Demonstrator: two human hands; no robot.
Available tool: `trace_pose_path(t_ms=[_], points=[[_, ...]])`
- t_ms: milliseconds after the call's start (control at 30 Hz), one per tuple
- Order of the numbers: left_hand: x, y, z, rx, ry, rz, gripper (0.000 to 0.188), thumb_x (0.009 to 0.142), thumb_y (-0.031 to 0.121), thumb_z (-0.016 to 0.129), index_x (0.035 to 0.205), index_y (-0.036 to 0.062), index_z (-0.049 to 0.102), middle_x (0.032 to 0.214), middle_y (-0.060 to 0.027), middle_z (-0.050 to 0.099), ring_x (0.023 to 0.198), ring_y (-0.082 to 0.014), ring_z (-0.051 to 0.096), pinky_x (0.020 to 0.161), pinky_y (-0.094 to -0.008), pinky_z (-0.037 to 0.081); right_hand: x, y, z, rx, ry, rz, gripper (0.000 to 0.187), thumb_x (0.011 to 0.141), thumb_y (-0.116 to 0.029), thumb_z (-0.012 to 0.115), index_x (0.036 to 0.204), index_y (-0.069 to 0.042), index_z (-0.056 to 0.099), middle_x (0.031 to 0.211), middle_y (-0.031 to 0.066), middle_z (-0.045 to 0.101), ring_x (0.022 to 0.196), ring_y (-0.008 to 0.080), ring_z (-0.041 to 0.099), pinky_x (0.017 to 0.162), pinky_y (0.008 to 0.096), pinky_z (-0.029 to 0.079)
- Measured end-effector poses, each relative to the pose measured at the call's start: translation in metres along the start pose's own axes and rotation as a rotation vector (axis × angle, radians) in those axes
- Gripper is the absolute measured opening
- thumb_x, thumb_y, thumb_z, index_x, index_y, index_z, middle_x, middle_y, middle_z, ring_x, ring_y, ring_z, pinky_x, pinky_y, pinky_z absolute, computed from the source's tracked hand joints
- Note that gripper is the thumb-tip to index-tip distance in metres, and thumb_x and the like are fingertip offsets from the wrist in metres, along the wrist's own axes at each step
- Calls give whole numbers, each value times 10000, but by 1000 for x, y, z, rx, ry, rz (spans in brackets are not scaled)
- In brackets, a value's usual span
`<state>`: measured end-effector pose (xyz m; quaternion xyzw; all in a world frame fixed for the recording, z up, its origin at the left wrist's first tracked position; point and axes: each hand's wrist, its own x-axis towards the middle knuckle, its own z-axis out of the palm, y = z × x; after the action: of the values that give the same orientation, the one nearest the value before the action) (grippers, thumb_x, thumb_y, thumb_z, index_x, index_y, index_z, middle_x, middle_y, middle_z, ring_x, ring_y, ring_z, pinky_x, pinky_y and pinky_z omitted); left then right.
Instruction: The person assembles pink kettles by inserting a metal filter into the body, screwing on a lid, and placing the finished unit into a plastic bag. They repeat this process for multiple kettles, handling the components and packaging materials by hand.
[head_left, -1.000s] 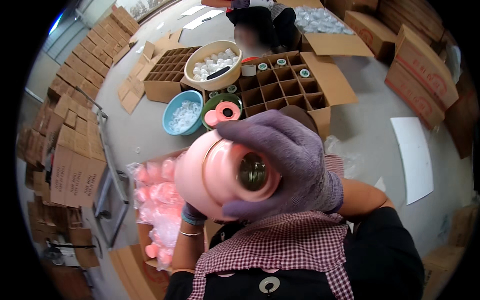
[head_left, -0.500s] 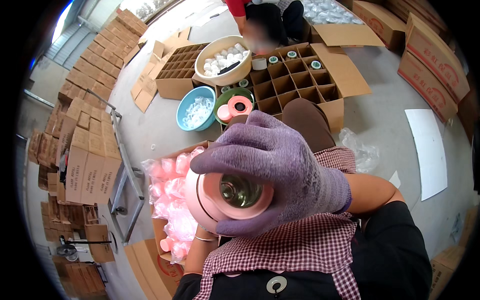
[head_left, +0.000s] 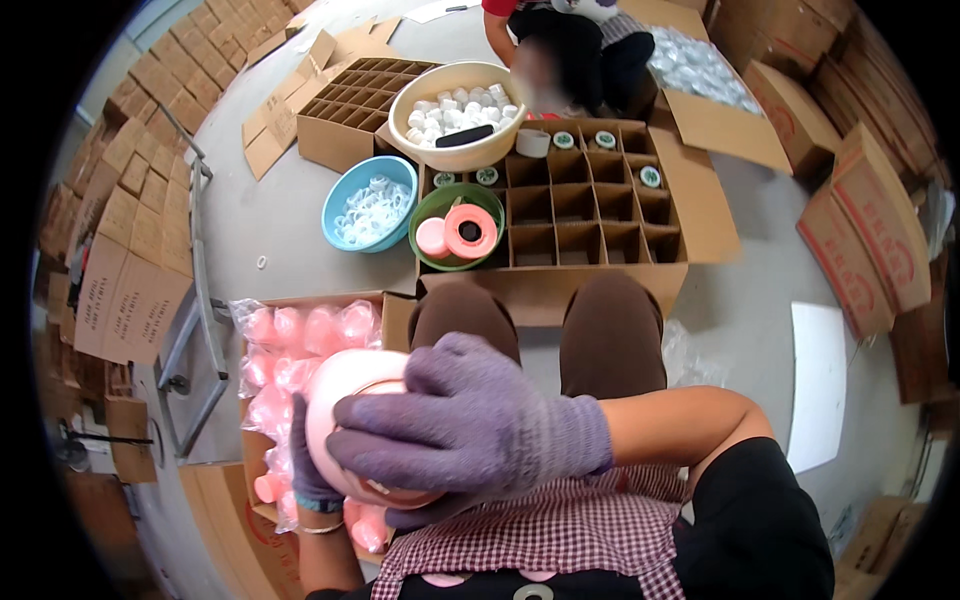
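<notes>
A pink thermos flask (head_left: pixel 338 400) is in front of my chest, held in both gloved hands. My right hand (head_left: pixel 455 425), in a purple knit glove, lies across it from the right with its fingers curled over the flask. On the flask's left side, my left hand (head_left: pixel 310 470) supports it; most of its fingers are hidden behind the body. The flask's mouth is covered by my right hand. Just beyond and to the left, an open carton (head_left: pixel 400 325) holds several pink flask parts (head_left: pixel 270 410) in clear plastic wrap.
Ahead stand a green bowl (head_left: pixel 417 215) with a pink ring and disc, a blue basin (head_left: pixel 330 232) of white rings, and a cream basin (head_left: pixel 400 115) of white caps. A divided carton (head_left: pixel 600 285) is beyond my knees. Another person (head_left: pixel 590 60) sits opposite. A metal trolley (head_left: pixel 205 300) stands left.
The flask has moved left and its open mouth, with the shiny liner, no longer shows. My right hand has moved down and left; my left hand now shows at the flask's side.
</notes>
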<state>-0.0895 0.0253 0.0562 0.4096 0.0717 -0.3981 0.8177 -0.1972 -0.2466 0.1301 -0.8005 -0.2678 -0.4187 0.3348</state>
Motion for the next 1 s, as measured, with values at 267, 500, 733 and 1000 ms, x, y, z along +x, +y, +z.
trace_pose_path(t_ms=[267, 500, 733, 1000], points=[[73, 10, -124, -83, 92, 329, 577, 1057, 442, 523, 1418, -7, 520, 1390, -153, 616, 1266, -307, 587, 1124, -473, 445, 55, 161, 50, 687, -402, 2, 491, 801, -289, 805, 1223, -92, 647, 1194, 32, 624, 921, 260, 626, 772, 373, 529], [152, 0, -189, 89, 228, 569, 454, 1092, 316, 470, 1423, 11, 533, 1417, -123, 587, 1282, -259, 575, 1126, -437, 453, 16, 519, 80, -78, -497, 761, 322, 872, -288, 645, 1112, -110, 766, 974, 140, 764, 915, 239, 739, 888, 343, 559], [198, -7, -172, -186, 87, 385, 591, 1053, 444, 518, 1485, 41, 479, 1550, -107, 485, 1431, -282, 435, 1227, -476, 293, 35, 649, 178, -469, -710, 731, 467, 842, -338, 653, 1285, -196, 693, 1271, 145, 696, 1183, 311, 658, 1034, 389, 500], [217, -12, -132, -232, 115, 352, 673, 1023, 507, 550, 1520, 67, 440, 1578, -103, 450, 1451, -298, 405, 1221, -498, 282, 24, 567, 177, -129, -80, 739, 402, 830, -298, 762, 1158, -88, 662, 1030, 148, 728, 934, 267, 732, 813, 396, 569]])
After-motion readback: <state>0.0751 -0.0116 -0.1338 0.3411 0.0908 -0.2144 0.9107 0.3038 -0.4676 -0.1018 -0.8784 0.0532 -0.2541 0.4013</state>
